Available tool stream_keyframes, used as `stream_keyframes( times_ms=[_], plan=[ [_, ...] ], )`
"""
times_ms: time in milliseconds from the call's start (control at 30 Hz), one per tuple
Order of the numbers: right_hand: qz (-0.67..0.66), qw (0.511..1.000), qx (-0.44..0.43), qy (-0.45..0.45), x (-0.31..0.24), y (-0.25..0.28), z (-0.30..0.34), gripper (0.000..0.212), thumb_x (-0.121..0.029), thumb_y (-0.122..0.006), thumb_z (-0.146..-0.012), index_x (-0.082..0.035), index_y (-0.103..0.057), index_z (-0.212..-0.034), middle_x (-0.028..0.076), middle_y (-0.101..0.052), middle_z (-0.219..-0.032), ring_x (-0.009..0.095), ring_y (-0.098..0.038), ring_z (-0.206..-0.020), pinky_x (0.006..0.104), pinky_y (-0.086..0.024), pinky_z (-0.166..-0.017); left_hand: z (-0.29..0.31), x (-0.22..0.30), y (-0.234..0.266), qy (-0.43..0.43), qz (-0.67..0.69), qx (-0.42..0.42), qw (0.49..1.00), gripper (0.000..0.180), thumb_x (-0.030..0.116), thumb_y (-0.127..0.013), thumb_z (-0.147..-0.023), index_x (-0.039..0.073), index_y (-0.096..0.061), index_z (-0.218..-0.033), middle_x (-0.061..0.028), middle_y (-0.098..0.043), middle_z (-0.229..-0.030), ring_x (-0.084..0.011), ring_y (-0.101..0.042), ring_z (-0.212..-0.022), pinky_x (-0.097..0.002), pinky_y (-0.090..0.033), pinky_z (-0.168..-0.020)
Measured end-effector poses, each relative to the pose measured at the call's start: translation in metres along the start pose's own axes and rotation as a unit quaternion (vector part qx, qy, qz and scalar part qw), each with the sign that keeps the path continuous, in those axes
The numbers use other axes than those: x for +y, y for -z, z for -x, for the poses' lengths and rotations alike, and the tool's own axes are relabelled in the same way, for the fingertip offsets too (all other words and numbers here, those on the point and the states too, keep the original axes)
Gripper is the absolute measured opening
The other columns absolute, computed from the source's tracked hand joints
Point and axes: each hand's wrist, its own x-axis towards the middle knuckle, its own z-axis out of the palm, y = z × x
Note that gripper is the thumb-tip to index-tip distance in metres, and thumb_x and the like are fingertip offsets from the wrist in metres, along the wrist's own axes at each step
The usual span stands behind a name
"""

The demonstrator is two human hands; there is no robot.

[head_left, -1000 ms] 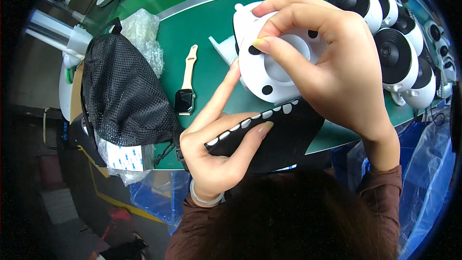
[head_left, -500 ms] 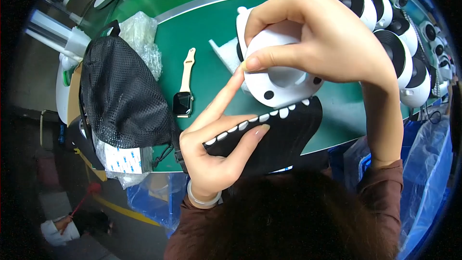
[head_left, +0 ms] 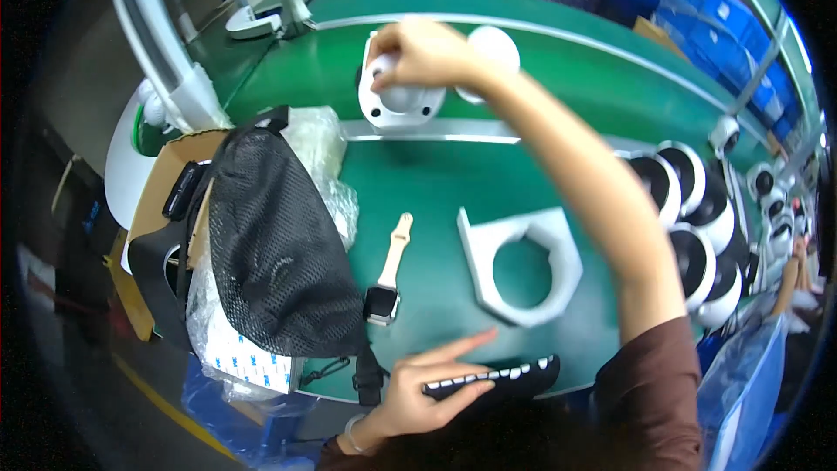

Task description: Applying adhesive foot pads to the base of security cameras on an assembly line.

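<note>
White base (head_left: 401,105) shifted beyond foam ring (head_left: 565,266), your right hand (head_left: 423,52) clasping it, your left hand (head_left: 417,397) pinching black white-dotted strip (head_left: 525,380) on ring's near side.

The tabletop (head_left: 436,187) is green. The white part (head_left: 397,119) bears black dots; the black strip (head_left: 547,377) near the front edge carries white spots. The foam ring (head_left: 565,266) is white. Toward the left edge, the watch (head_left: 381,303) is black-faced, peach-strapped; the mesh bag (head_left: 283,270) is black.
</note>
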Motion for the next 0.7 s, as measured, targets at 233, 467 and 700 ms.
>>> stream_keyframes(
  times_ms=[233, 467, 700],
  plan=[
    [0.141, 0.99, 0.027, 0.003, 0.069, -0.099, 0.012, 0.001, -0.01, -0.057, -0.065, -0.011, -0.056, -0.066, 0.005, -0.053, -0.082, 0.025, -0.057, -0.072, 0.0359, -0.047, -0.061, 0.014, -0.013, 0.001, -0.026, 0.027, 0.041, 0.998, 0.012, -0.001, -0.065, -0.068, -0.003, -0.063, -0.079, -0.0148, -0.061, -0.094, -0.0217, -0.061, -0.084, -0.0297, -0.047, -0.075],
    [0.065, 0.981, -0.107, -0.146, 0.115, -0.096, 0.052, 0.049, 0.009, -0.04, -0.059, -0.009, -0.06, -0.1, 0.012, -0.056, -0.103, 0.03, -0.056, -0.086, 0.0356, -0.044, -0.079, 0.002, -0.004, -0.005, -0.057, 0.025, 0.036, 0.997, 0.013, 0.0, -0.066, -0.066, 0.0, -0.063, -0.079, -0.0129, -0.062, -0.09, -0.021, -0.062, -0.077, -0.026, -0.048, -0.067],
    [0.152, 0.931, -0.046, -0.328, 0.085, -0.076, 0.088, 0.03, -0.008, -0.044, -0.07, -0.001, -0.055, -0.097, 0.02, -0.056, -0.097, 0.028, -0.055, -0.093, 0.0395, -0.047, -0.072, 0.007, -0.008, -0.003, -0.033, -0.005, 0.024, 0.999, 0.012, -0.001, -0.066, -0.065, -0.003, -0.063, -0.077, -0.0126, -0.062, -0.09, -0.0195, -0.062, -0.079, -0.0261, -0.048, -0.07]
  ],
)
